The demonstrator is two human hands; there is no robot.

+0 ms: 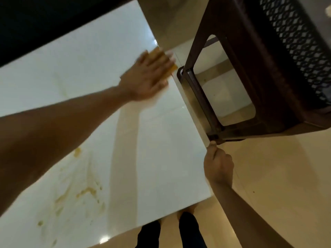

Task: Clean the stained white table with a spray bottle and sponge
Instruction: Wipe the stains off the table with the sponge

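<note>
On the table (161,140) — left hand (146,77) fingers flat on sponge (161,58), right hand (218,165) gripping edge

One white table (157,158) fills the view, with one yellow sponge (162,59) at twelve o'clock. One brown plastic chair (259,72) stands at two o'clock. Two hands show: the left hand (146,77) and the right hand (218,165).

Bare, sleeveless forearms; dark trousers (189,230) cover the legs below.
</note>
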